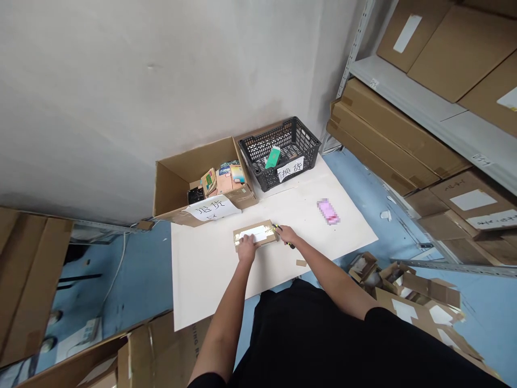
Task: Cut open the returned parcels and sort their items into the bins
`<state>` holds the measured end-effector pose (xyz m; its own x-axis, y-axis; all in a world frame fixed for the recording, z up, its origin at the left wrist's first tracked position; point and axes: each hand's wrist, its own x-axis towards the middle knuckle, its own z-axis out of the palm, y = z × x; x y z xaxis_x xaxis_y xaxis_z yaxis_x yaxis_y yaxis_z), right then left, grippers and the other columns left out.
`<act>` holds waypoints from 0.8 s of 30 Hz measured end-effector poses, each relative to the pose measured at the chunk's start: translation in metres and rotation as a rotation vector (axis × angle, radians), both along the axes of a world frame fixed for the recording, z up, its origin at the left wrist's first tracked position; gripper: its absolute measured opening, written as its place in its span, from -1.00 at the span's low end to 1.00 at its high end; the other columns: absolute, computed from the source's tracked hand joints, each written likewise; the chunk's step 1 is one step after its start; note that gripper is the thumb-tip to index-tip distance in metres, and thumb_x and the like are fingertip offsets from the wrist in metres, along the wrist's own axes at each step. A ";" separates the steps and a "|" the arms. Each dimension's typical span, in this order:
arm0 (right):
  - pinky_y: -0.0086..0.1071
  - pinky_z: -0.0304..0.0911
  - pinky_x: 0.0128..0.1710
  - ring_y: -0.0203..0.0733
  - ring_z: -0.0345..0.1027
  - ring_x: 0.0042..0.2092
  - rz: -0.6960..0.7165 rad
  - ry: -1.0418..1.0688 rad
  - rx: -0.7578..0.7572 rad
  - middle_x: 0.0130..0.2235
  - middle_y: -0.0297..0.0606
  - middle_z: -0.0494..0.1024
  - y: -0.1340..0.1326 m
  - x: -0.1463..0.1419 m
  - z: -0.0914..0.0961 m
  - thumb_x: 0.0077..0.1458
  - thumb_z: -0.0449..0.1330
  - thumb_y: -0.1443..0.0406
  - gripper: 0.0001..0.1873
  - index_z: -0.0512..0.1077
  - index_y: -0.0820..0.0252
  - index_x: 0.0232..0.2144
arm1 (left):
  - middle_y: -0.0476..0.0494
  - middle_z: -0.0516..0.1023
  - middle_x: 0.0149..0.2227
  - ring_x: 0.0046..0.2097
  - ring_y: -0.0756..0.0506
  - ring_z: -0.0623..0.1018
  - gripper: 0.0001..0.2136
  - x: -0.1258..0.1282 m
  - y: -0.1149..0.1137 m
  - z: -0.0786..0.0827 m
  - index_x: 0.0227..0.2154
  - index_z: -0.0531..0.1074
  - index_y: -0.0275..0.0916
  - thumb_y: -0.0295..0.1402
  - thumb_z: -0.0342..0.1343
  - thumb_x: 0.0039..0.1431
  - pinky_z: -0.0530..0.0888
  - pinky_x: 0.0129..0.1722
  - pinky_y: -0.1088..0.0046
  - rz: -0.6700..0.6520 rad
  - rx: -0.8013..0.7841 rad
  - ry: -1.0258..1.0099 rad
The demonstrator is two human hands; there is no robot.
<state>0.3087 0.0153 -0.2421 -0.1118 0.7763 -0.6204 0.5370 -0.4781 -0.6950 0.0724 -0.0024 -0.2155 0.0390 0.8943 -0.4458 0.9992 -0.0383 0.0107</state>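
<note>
A small flat cardboard parcel with a white label lies on a white board spread on the floor. My left hand presses down on the parcel's near left corner. My right hand is at the parcel's right end, closed around a yellow-and-black utility knife whose tip meets the parcel's edge. A small scrap of brown tape lies on the board near my right forearm.
Behind the parcel stand an open carton with small boxed items and a paper sign, and a black plastic basket holding a green box. A pink item lies to the right. Torn cardboard litters the floor at right under metal shelving.
</note>
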 end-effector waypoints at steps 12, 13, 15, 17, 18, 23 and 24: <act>-0.52 0.18 -0.53 -0.34 0.29 -0.68 0.057 0.079 -0.051 -0.65 -0.54 0.35 -0.021 0.015 0.004 0.50 0.00 0.11 -0.68 0.28 0.12 -0.31 | -0.28 0.31 0.37 0.34 -0.31 0.31 -0.46 0.002 0.001 0.001 0.36 0.29 -0.05 -0.10 0.14 0.38 0.37 0.19 0.21 0.017 -0.018 -0.008; -0.52 0.18 -0.54 -0.34 0.29 -0.68 0.041 0.068 -0.046 -0.64 -0.54 0.35 -0.020 0.016 0.004 0.50 -0.01 0.11 -0.68 0.28 0.11 -0.31 | -0.28 0.31 0.37 0.34 -0.31 0.31 -0.47 0.001 0.001 0.001 0.36 0.29 -0.04 -0.10 0.13 0.39 0.37 0.19 0.20 0.017 -0.017 -0.009; -0.51 0.19 -0.53 -0.33 0.31 -0.68 -0.002 0.041 -0.017 -0.62 -0.53 0.36 -0.017 0.014 0.004 0.51 -0.04 0.11 -0.67 0.28 0.12 -0.29 | -0.27 0.32 0.36 0.33 -0.31 0.32 -0.48 0.001 0.000 0.001 0.36 0.29 -0.02 -0.11 0.13 0.39 0.37 0.19 0.20 0.014 -0.011 -0.014; -0.51 0.20 -0.52 -0.33 0.32 -0.67 -0.023 0.014 -0.002 -0.60 -0.51 0.38 -0.012 0.010 0.004 0.51 -0.05 0.09 -0.67 0.30 0.12 -0.27 | -0.27 0.31 0.36 0.33 -0.32 0.32 -0.47 0.001 -0.001 0.002 0.36 0.28 -0.02 -0.11 0.13 0.39 0.39 0.17 0.20 0.010 -0.008 -0.019; -0.51 0.20 -0.52 -0.33 0.33 -0.67 -0.020 0.002 -0.005 -0.59 -0.50 0.40 -0.009 0.008 0.003 0.51 -0.04 0.09 -0.66 0.32 0.13 -0.26 | -0.28 0.31 0.36 0.33 -0.32 0.32 -0.47 0.001 -0.001 0.002 0.36 0.28 -0.03 -0.11 0.13 0.38 0.39 0.17 0.20 0.009 -0.008 -0.020; -0.50 0.20 -0.52 -0.32 0.34 -0.66 0.003 -0.032 -0.036 -0.56 -0.44 0.47 -0.001 -0.003 0.002 0.50 -0.02 0.05 -0.63 0.40 0.17 -0.17 | -0.29 0.32 0.35 0.30 -0.34 0.35 -0.45 0.002 -0.002 0.002 0.36 0.28 -0.01 -0.13 0.15 0.36 0.40 0.16 0.16 0.012 -0.004 -0.012; -0.50 0.20 -0.52 -0.32 0.34 -0.66 0.005 -0.029 -0.039 -0.57 -0.44 0.46 -0.001 -0.003 0.003 0.50 -0.02 0.05 -0.63 0.41 0.17 -0.16 | -0.29 0.32 0.34 0.30 -0.34 0.35 -0.46 0.002 -0.002 0.002 0.36 0.28 0.00 -0.14 0.15 0.36 0.39 0.16 0.16 0.011 -0.003 -0.012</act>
